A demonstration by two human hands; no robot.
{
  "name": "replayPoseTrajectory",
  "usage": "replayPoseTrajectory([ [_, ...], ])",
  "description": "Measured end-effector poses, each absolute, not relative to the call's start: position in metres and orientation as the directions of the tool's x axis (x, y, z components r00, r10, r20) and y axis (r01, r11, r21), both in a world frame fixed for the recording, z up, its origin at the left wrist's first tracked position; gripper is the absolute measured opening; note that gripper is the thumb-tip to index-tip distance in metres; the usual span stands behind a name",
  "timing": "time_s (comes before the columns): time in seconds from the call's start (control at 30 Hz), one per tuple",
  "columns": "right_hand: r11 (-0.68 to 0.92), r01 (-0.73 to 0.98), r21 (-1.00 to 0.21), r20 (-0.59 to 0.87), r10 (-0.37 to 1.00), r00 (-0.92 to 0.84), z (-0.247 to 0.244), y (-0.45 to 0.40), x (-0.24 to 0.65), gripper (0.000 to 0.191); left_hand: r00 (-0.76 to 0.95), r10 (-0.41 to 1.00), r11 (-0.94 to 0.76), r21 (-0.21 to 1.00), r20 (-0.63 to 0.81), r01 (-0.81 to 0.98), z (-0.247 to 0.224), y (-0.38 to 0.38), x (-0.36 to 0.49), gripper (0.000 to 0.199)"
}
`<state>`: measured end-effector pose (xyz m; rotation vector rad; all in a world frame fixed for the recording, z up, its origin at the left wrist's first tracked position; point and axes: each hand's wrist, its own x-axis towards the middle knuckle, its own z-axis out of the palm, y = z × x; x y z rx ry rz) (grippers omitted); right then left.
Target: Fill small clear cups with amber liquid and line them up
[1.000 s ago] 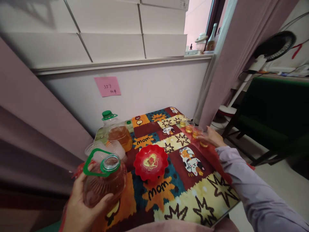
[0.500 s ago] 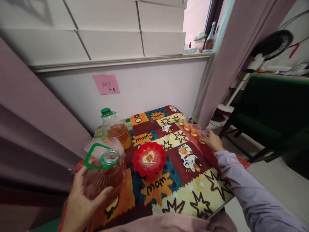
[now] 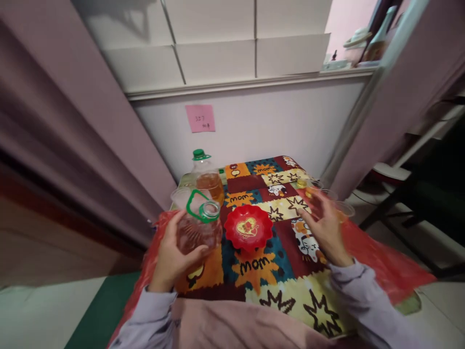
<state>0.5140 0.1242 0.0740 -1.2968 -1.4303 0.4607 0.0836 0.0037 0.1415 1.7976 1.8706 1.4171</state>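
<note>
My left hand (image 3: pixel 178 257) is wrapped round the open plastic jug (image 3: pixel 199 235) with a green handle, at the table's left side. My right hand (image 3: pixel 325 225) is raised over the right side, fingers apart, holding nothing, close to the row of clear cups (image 3: pixel 343 208), which it partly hides. A red scalloped bowl (image 3: pixel 249 228) with a heart design rests between the hands. Behind the held jug stands a second jug (image 3: pixel 210 186) with a green cap and amber liquid. Clear plastic cups (image 3: pixel 180 196) sit beside the jugs.
The patterned mat (image 3: pixel 254 281) covers the table, with red plastic sheeting (image 3: pixel 385 252) hanging at its sides. A wall with a pink note (image 3: pixel 201 118) stands behind. Curtains flank both sides, and a dark chair is at the right.
My right hand has let go of a cup and moved left, its fingers now spread. The view has turned, shifting the table's left side rightward. My left hand still holds the jug.
</note>
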Motion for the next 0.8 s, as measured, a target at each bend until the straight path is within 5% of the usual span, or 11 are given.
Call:
replayPoseTrajectory([
  [0.13, 0.306, -0.013, -0.952, 0.305, 0.945, -0.12, 0.08, 0.081, 0.404, 0.081, -0.203, 0.863, -0.218, 0.704, 0.462, 0.675, 0.139, 0.004, 0.09, 0.108],
  [0.23, 0.224, -0.16, -0.961, 0.263, 0.921, -0.288, 0.085, 0.06, 0.349, 0.092, -0.183, 0.866, -0.236, 0.701, 0.466, 0.673, 0.136, 0.005, 0.092, 0.109],
  [0.33, 0.186, -0.215, -0.959, 0.252, 0.906, -0.339, 0.086, 0.053, 0.321, 0.1, -0.164, 0.867, -0.257, 0.703, 0.471, 0.663, 0.133, 0.005, 0.092, 0.109],
  [0.47, 0.14, -0.328, -0.934, 0.226, 0.945, -0.238, 0.079, 0.064, 0.309, 0.077, -0.173, 0.867, -0.263, 0.725, 0.466, 0.636, 0.129, 0.002, 0.09, 0.11],
  [0.6, 0.307, -0.137, -0.942, 0.321, 0.942, -0.094, 0.083, 0.104, 0.305, 0.059, -0.177, 0.858, -0.269, 0.716, 0.482, 0.645, 0.125, -0.007, 0.086, 0.11],
  [0.8, 0.711, 0.15, -0.687, 0.612, 0.678, -0.408, 0.131, 0.169, 0.271, 0.023, -0.135, 0.857, -0.304, 0.698, 0.498, 0.649, 0.12, -0.019, 0.082, 0.111],
])
